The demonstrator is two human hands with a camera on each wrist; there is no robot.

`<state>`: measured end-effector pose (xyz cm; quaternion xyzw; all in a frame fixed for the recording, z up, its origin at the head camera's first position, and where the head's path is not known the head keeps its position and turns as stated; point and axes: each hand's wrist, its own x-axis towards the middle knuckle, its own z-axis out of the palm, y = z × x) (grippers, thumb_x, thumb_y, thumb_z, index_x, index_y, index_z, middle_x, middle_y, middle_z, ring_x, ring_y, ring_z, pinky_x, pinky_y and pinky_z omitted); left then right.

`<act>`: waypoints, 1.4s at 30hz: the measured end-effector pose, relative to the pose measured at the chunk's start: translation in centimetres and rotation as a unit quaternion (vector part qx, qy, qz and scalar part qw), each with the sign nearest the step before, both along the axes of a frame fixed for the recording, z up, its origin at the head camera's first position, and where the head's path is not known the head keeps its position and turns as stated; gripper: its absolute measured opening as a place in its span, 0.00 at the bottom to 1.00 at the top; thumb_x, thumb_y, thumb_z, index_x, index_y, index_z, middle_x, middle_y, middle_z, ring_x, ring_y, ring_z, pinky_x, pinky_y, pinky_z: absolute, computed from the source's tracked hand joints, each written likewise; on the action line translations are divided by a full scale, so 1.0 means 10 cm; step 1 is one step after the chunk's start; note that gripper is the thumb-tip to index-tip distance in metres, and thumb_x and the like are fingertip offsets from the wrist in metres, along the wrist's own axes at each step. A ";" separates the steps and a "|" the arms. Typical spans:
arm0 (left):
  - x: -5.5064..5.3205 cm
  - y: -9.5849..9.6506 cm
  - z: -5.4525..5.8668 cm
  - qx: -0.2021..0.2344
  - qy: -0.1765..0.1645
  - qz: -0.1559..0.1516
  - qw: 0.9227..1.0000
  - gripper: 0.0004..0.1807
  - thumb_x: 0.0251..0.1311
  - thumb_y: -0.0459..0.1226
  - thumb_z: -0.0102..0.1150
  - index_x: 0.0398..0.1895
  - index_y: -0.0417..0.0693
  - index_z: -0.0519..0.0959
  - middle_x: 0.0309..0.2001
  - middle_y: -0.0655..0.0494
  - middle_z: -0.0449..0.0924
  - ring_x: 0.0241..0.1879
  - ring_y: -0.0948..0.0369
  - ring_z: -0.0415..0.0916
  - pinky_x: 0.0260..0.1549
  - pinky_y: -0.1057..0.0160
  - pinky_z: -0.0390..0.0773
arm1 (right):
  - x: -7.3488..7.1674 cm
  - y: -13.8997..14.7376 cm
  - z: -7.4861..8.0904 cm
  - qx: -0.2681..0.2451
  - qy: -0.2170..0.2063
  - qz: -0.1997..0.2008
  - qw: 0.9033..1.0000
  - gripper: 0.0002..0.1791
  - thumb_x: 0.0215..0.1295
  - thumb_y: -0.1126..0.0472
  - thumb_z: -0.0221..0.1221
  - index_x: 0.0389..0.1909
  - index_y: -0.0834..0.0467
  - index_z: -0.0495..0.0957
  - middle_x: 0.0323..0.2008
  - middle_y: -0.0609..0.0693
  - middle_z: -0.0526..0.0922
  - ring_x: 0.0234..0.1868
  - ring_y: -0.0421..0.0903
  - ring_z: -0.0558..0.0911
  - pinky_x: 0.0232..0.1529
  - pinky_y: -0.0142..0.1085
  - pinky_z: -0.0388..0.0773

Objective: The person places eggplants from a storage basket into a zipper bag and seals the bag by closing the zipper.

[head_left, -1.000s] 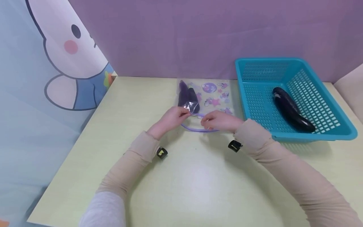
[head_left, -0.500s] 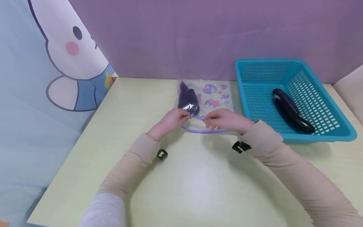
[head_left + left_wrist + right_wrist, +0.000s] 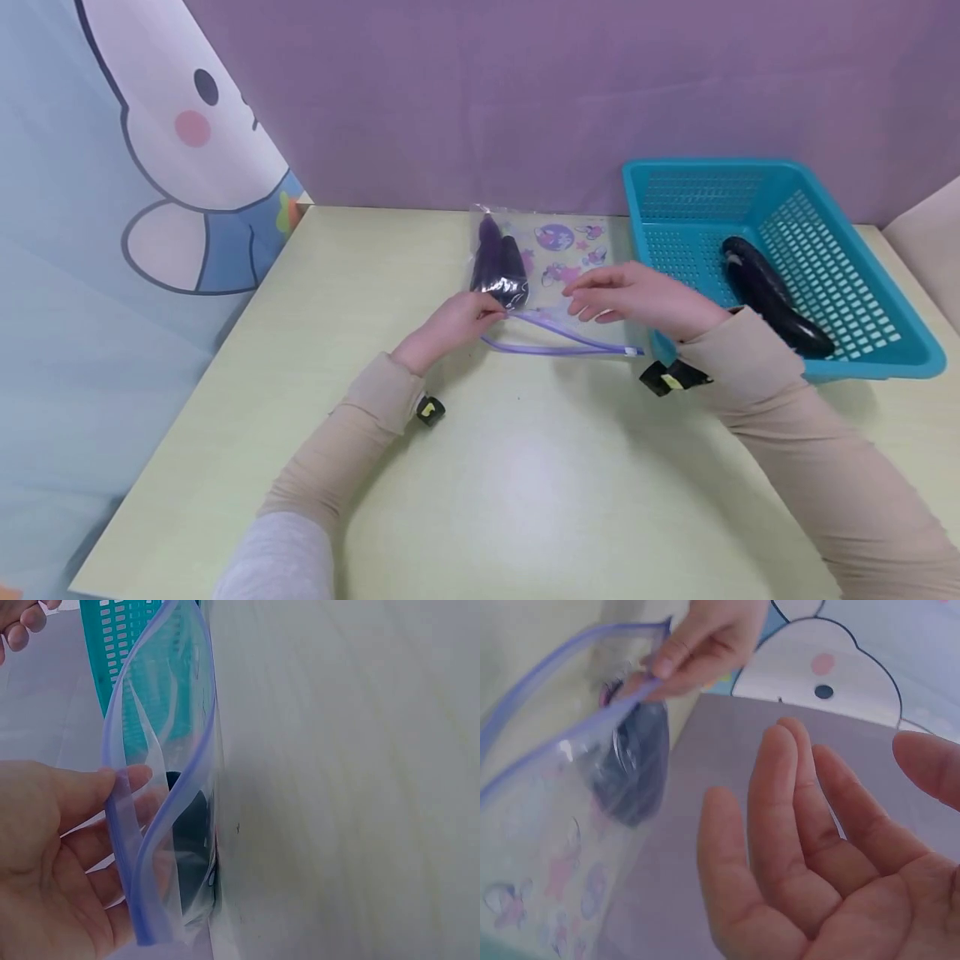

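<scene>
A clear zip bag [image 3: 555, 275] printed with purple and pink figures lies on the table, its purple-edged mouth gaping toward me. Two eggplants [image 3: 501, 258] are inside it, on the left. My left hand [image 3: 461, 325] pinches the upper edge of the mouth near its left end; in the left wrist view the thumb of that hand [image 3: 67, 847] presses the purple strip [image 3: 112, 802] against the fingers. My right hand [image 3: 637, 296] hovers over the bag's right part, holding nothing. Its fingers [image 3: 772, 817] are spread and relaxed in the right wrist view.
A teal plastic basket [image 3: 675, 362] stands to the right of the bag, with a dark eggplant [image 3: 772, 296] lying in it. Behind the table [image 3: 480, 500] hangs a purple cloth [image 3: 465, 100]; a blue cartoon cloth [image 3: 67, 275] is at the left.
My right hand has let go of the bag's edge and moved right and up, away from the mouth. The left hand has stayed at its place on the edge.
</scene>
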<state>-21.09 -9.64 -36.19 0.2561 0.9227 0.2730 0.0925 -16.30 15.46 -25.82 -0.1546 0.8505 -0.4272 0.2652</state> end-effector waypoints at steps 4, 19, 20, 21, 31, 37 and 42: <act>0.01 0.00 0.00 -0.004 -0.002 0.002 1.000 0.11 0.66 0.36 0.53 0.44 0.40 0.81 0.42 0.47 0.84 0.39 0.57 0.81 0.46 0.60 0.79 | -0.01 0.12 0.07 0.004 0.005 -0.014 1.000 0.24 0.72 0.50 0.48 0.62 0.60 0.69 0.59 0.58 0.75 0.56 0.53 0.76 0.62 0.52 0.69; -0.02 0.02 -0.01 -0.022 -0.006 -0.003 1.000 0.12 0.66 0.37 0.53 0.45 0.41 0.81 0.45 0.48 0.84 0.44 0.56 0.81 0.51 0.59 0.77 | -0.23 0.71 0.15 0.023 0.012 -0.056 0.998 0.31 0.72 0.42 0.43 0.67 0.58 0.62 0.63 0.57 0.71 0.56 0.44 0.76 0.58 0.41 0.74; -0.02 0.02 -0.01 -0.023 -0.006 -0.003 1.000 0.12 0.66 0.37 0.53 0.45 0.41 0.81 0.45 0.48 0.84 0.43 0.56 0.81 0.50 0.59 0.77 | -0.26 0.74 0.14 0.023 0.009 -0.057 0.998 0.32 0.72 0.42 0.43 0.68 0.58 0.61 0.63 0.58 0.71 0.55 0.42 0.77 0.58 0.40 0.75; -0.02 0.02 -0.01 -0.024 -0.008 -0.003 1.000 0.12 0.66 0.37 0.53 0.45 0.41 0.81 0.44 0.48 0.84 0.43 0.56 0.81 0.50 0.59 0.78 | -0.28 0.77 0.13 0.023 0.007 -0.057 0.998 0.32 0.72 0.42 0.42 0.68 0.58 0.60 0.64 0.58 0.70 0.54 0.40 0.77 0.57 0.39 0.75; 0.00 0.03 0.00 -0.028 -0.032 0.003 0.999 0.12 0.66 0.37 0.53 0.46 0.41 0.81 0.44 0.49 0.84 0.41 0.58 0.80 0.48 0.60 0.79 | -0.53 1.25 0.01 -0.020 -0.048 -0.069 0.996 0.34 0.75 0.46 0.39 0.71 0.66 0.50 0.47 0.32 0.76 0.47 0.27 0.78 0.49 0.27 0.77; 0.01 0.04 0.00 -0.028 -0.034 0.003 0.999 0.12 0.66 0.37 0.53 0.47 0.42 0.81 0.44 0.49 0.84 0.39 0.59 0.80 0.47 0.61 0.79 | -0.65 1.50 -0.09 -0.008 -0.082 -0.080 0.993 0.37 0.75 0.45 0.35 0.73 0.65 0.42 0.45 0.28 0.72 0.45 0.22 0.75 0.50 0.26 0.76; 0.02 0.04 0.01 -0.030 -0.033 0.002 0.999 0.12 0.66 0.37 0.53 0.46 0.43 0.81 0.44 0.50 0.84 0.38 0.60 0.79 0.47 0.61 0.78 | -0.70 1.67 -0.16 -0.001 -0.100 -0.103 0.990 0.38 0.75 0.44 0.35 0.72 0.67 0.39 0.42 0.27 0.72 0.43 0.21 0.75 0.50 0.26 0.76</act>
